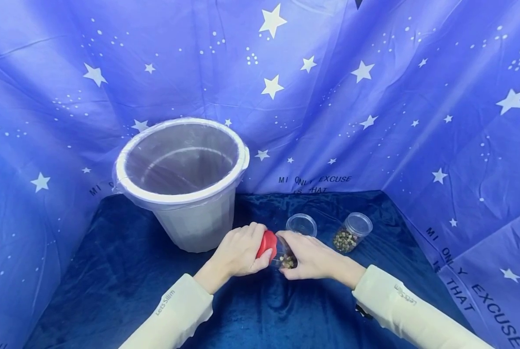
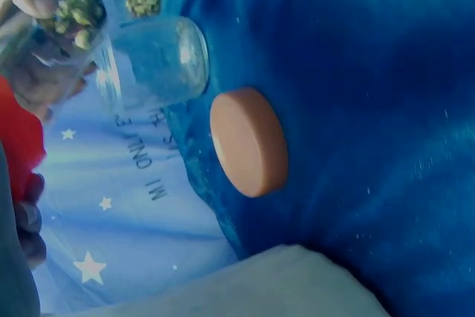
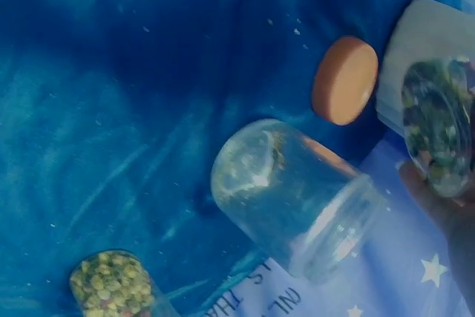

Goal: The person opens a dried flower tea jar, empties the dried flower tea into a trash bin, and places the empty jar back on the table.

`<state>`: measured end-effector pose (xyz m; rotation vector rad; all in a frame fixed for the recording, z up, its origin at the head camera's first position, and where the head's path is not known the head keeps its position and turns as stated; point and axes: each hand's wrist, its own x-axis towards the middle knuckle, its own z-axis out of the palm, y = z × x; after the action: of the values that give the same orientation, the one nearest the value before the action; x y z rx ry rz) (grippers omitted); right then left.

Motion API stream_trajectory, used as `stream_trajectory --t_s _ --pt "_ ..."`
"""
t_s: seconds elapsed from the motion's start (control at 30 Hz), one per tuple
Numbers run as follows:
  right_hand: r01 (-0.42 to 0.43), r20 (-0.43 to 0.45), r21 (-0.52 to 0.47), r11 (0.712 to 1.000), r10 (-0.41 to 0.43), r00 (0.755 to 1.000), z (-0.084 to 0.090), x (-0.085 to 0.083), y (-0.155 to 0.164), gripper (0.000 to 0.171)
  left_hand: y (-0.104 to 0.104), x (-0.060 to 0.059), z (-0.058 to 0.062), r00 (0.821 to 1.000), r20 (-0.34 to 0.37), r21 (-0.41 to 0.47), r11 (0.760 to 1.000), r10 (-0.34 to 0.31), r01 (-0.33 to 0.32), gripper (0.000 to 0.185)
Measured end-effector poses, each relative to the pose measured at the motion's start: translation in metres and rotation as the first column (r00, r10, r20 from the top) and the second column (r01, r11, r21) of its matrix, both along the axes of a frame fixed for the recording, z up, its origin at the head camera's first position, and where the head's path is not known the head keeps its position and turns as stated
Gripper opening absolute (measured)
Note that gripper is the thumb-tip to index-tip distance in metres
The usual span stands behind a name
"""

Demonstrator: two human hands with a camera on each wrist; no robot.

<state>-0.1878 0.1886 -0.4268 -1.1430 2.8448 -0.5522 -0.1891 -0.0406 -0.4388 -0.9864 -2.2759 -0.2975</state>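
Gripping a small clear jar (image 1: 284,258) between both hands, the person is working low over the blue-draped table (image 1: 124,271). Head view: the left hand (image 1: 239,253) is curling its fingers round the red lid (image 1: 266,244), and the right hand (image 1: 309,257) is wrapping round the jar body, which is lying on its side with greenish bits inside. The lid is still sitting on the jar, so the unscrewing looks unfinished. Behind are standing an empty open jar (image 1: 301,225) and an open jar of green bits (image 1: 351,232); a lined white bucket (image 1: 183,182) is standing to the left, seemingly empty.

Left wrist view: red lid (image 2: 18,142) is showing at the left edge with fingertips below it. The held jar (image 2: 63,24) is sitting top left, the empty jar (image 2: 159,61) beside it, and an orange lid (image 2: 249,141) is lying loose on the cloth.

Right wrist view: the empty jar (image 3: 293,198) is filling the centre, the orange lid (image 3: 344,79) beyond it, the held jar (image 3: 438,128) at the right edge. One jar looks already opened and emptied.
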Motion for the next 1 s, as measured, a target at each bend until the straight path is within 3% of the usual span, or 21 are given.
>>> stream_trajectory --t_s 0.2,0.4,0.77,1.0 --pt "-0.028 -0.012 -0.006 1.000 0.028 1.000 -0.010 0.001 -0.001 0.068 0.004 0.004 -0.005 0.999 -0.014 -0.024 0.999 0.045 -0.046 0.039" --pt "-0.031 0.002 -0.036 0.999 0.031 1.000 -0.019 0.003 -0.004 0.065 0.004 0.006 -0.010 0.996 0.046 -0.043 0.996 0.081 -0.079 0.038" --pt "0.013 0.003 -0.063 0.998 -0.013 1.000 -0.020 0.007 -0.006 0.063 0.008 0.008 -0.006 0.990 0.075 -0.012 0.993 0.117 -0.116 0.036" --pt "0.026 -0.017 -0.075 0.997 -0.027 0.999 -0.023 0.007 -0.007 0.062 0.010 0.012 -0.006 0.980 0.135 0.008 0.989 0.144 -0.146 0.036"
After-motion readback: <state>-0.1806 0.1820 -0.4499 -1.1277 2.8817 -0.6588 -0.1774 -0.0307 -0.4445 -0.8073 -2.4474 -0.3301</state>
